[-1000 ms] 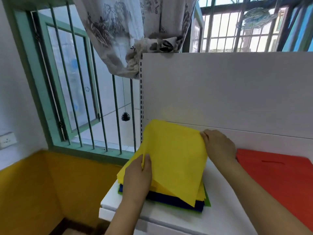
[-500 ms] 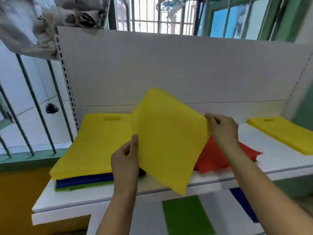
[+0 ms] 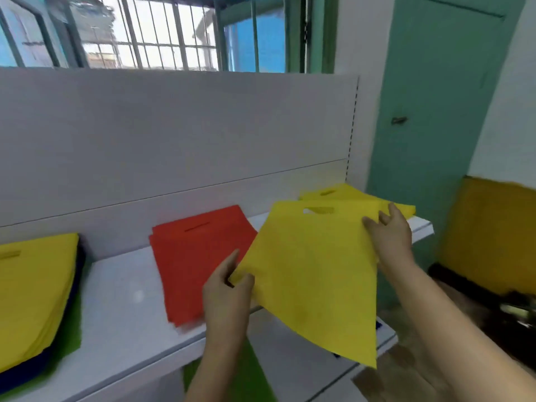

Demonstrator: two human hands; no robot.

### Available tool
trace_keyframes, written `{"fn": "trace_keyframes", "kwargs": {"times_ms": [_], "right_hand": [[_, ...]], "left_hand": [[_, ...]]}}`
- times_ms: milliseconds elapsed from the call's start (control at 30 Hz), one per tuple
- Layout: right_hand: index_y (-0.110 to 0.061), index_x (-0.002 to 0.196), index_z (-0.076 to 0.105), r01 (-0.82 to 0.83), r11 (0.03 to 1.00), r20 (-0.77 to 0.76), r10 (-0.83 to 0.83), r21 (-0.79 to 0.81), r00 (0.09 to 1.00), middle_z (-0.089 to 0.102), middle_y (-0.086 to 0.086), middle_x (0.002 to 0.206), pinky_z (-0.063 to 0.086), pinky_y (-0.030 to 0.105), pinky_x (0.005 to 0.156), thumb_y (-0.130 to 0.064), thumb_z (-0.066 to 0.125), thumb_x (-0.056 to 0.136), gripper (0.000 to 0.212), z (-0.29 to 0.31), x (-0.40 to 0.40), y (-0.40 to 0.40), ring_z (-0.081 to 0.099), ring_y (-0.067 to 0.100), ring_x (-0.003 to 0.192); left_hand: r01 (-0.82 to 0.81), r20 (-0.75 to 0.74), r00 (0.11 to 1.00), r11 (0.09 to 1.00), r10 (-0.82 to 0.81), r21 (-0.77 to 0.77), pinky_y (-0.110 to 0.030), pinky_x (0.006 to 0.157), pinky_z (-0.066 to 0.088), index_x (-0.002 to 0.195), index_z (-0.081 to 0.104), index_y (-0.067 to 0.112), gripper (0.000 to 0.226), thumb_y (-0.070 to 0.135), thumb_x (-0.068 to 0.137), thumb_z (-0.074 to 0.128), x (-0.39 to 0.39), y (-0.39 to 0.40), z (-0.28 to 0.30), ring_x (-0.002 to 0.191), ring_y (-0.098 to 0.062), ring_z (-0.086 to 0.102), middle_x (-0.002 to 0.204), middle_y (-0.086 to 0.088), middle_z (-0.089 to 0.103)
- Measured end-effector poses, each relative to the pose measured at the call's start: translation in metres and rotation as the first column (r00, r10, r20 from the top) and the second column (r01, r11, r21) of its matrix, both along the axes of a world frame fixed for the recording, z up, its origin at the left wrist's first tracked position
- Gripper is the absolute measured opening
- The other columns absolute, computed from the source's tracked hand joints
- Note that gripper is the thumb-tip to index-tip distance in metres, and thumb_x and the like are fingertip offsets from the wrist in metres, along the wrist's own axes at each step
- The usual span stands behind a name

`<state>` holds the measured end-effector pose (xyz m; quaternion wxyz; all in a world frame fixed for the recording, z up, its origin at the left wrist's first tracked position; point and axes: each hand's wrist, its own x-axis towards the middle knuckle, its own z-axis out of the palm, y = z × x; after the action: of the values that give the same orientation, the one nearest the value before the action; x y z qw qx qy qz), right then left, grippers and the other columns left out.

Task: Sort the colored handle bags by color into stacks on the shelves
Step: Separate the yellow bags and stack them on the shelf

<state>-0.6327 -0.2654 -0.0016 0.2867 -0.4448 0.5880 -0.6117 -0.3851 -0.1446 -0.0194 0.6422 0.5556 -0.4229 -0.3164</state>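
We hold one yellow bag [image 3: 313, 274] in the air in front of the white shelf [image 3: 121, 303], tilted so that its handle slot is at the top and one corner hangs low toward us. Our left hand [image 3: 227, 297] pinches the bag's left corner, thumb on the near face and fingers curled behind it. Our right hand [image 3: 390, 236] grips the bag's right edge near the top, fingers bent round the fabric.

Behind the held bag, at the right end of the shelf, lies a yellow stack [image 3: 348, 194] with its handle slot showing; the held bag overlaps it in our view, and we cannot tell whether the two touch. In the middle of the shelf lies a red stack [image 3: 191, 256], flat, its near edge reaching the shelf's front lip and partly hidden by our left hand. At the left end sits a mixed pile [image 3: 32, 294] with yellow on top and blue and green edges showing beneath it.

On a lower level, below the shelf's front edge, we see a green bag [image 3: 249, 378]; a bit of blue shows further right, too blurred to tell what it is. A white back panel [image 3: 174, 134] rises behind the shelf, with a barred window [image 3: 162, 33] above it and a green door [image 3: 435, 97] to the right.
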Motion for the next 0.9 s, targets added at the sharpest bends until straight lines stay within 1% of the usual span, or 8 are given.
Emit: {"fn": "trace_keyframes", "kwargs": {"times_ms": [167,300,433,567,633,700,833,900], "right_hand": [[-0.010,0.107,0.063,-0.044,0.999,0.047,0.043,0.018,0.998,0.067,0.003,0.112,0.052,0.025,0.077,-0.010,0.055,0.097,0.013,-0.025,-0.085,-0.055,0.063,0.009,0.091],[-0.017,0.093,0.064,-0.029,0.999,0.050,0.028,0.018,0.998,0.068,-0.001,0.097,0.050,0.029,0.076,-0.013,0.051,0.098,0.014,-0.027,-0.132,-0.095,0.062,0.010,0.082],[-0.019,0.102,0.064,-0.016,1.000,0.033,0.016,-0.008,0.999,0.065,-0.012,0.087,0.047,0.024,0.068,-0.013,0.048,0.100,0.018,-0.016,-0.170,-0.140,0.059,0.005,0.076],[-0.021,0.104,0.064,0.002,0.999,-0.064,-0.005,-0.040,0.998,0.065,-0.011,0.090,0.048,0.027,0.071,-0.014,0.046,0.099,0.020,-0.004,-0.196,-0.191,0.060,0.008,0.080],[-0.021,0.101,0.064,-0.009,1.000,-0.112,0.006,-0.028,0.994,0.066,-0.008,0.090,0.049,0.029,0.072,-0.013,0.045,0.098,0.021,0.002,-0.199,-0.220,0.061,0.010,0.080],[-0.019,0.100,0.066,-0.037,0.999,-0.174,0.036,-0.007,0.984,0.069,0.002,0.096,0.052,0.038,0.080,-0.013,0.045,0.097,0.022,0.006,-0.197,-0.252,0.064,0.022,0.088],[-0.020,0.105,0.064,-0.134,0.990,-0.279,0.143,0.052,0.950,0.067,0.002,0.104,0.046,0.031,0.080,-0.012,0.043,0.098,0.024,0.017,-0.190,-0.307,0.061,0.022,0.095],[-0.020,0.108,0.065,-0.192,0.979,-0.328,0.202,0.063,0.923,0.066,0.002,0.107,0.044,0.030,0.082,-0.012,0.043,0.098,0.026,0.017,-0.187,-0.334,0.060,0.020,0.098]], "left_hand": [[0.099,-0.093,0.991,0.992,-0.092,0.081,-0.011,0.053,0.051,0.107,0.073,0.023,0.041,-0.006,0.088,0.051,-0.089,-0.049,-0.004,0.075,0.013,0.065,0.085,0.022,0.072],[0.121,-0.137,0.985,0.984,-0.102,0.134,-0.013,0.049,0.050,0.096,0.074,0.023,0.035,-0.003,0.089,0.051,-0.140,-0.090,-0.003,0.070,0.006,0.067,0.085,0.012,0.075],[0.176,-0.032,0.984,0.970,-0.173,0.170,-0.007,0.052,0.046,0.107,0.071,0.019,0.037,-0.004,0.088,0.050,-0.174,-0.134,0.003,0.071,0.008,0.064,0.095,0.004,0.072],[0.223,0.106,0.957,0.917,-0.271,0.331,-0.025,0.066,0.047,0.136,0.054,0.019,0.051,0.005,0.087,0.056,-0.187,-0.189,0.002,0.080,-0.012,0.059,0.100,-0.014,0.064],[0.269,0.185,0.910,0.867,-0.372,0.420,-0.018,0.056,0.042,0.145,0.038,0.019,0.060,0.010,0.089,0.057,-0.194,-0.210,0.000,0.079,-0.009,0.057,0.093,-0.005,0.060],[0.307,0.305,0.821,0.824,-0.483,0.476,-0.013,0.049,0.040,0.126,0.038,0.027,0.041,0.017,0.090,0.056,-0.201,-0.226,0.000,0.075,-0.005,0.055,0.088,0.003,0.057],[0.201,0.516,0.622,0.757,-0.589,0.622,-0.027,0.080,0.049,0.101,0.055,0.024,0.017,0.037,0.091,0.054,-0.205,-0.264,0.001,0.089,-0.011,0.058,0.095,0.008,0.057],[0.061,0.607,0.554,0.755,-0.569,0.653,-0.027,0.089,0.046,0.111,0.056,0.023,0.028,0.044,0.093,0.052,-0.204,-0.282,0.003,0.106,-0.015,0.057,0.111,0.006,0.057]]}}
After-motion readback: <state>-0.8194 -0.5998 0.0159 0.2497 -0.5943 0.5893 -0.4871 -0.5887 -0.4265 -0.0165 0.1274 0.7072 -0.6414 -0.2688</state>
